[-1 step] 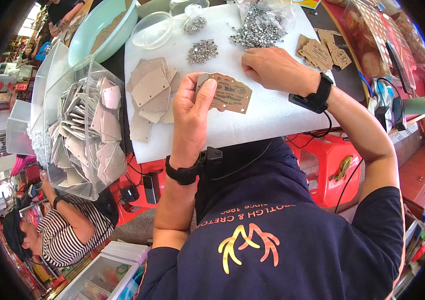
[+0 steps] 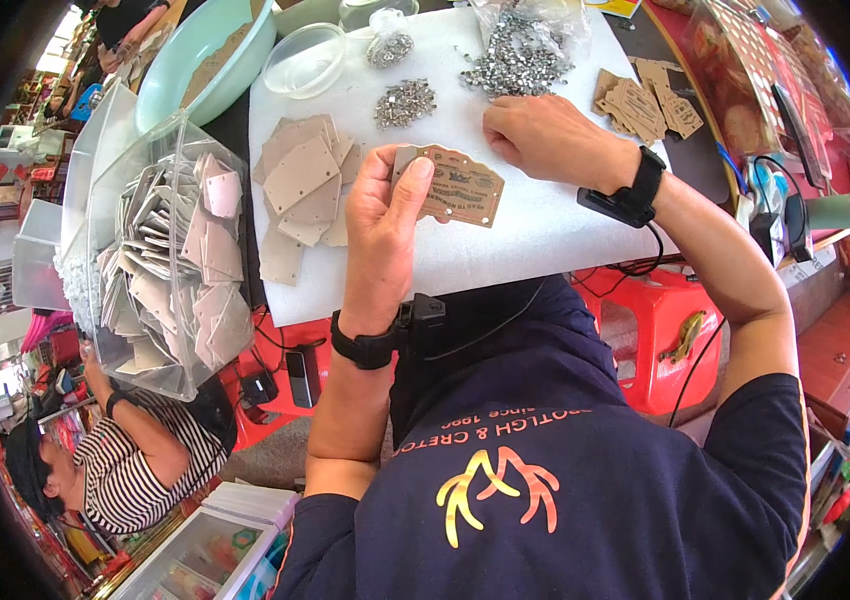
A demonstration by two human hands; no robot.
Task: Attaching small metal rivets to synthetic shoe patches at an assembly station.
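My left hand (image 2: 387,205) grips a brown printed card (image 2: 467,188) with a shaped outline and small holes along its edges. The thumb lies over its left end. My right hand (image 2: 543,135) is closed, fingers curled downward, above the white board and just below a heap of small silvery metal pieces (image 2: 517,62). Whatever its fingertips hold, if anything, is hidden. A smaller heap of metal pieces (image 2: 405,103) lies to its left. Beside my left hand sits a loose pile of plain greyish-brown cards (image 2: 303,185), some with visible holes.
The white board (image 2: 505,245) covers the tabletop. A clear bin (image 2: 180,375) full of cards stands left, near a pale green basin (image 2: 158,95). Clear round tub (image 2: 280,75) behind; printed cards (image 2: 635,105) at right. A person in a striped shirt (image 2: 150,455) is at left.
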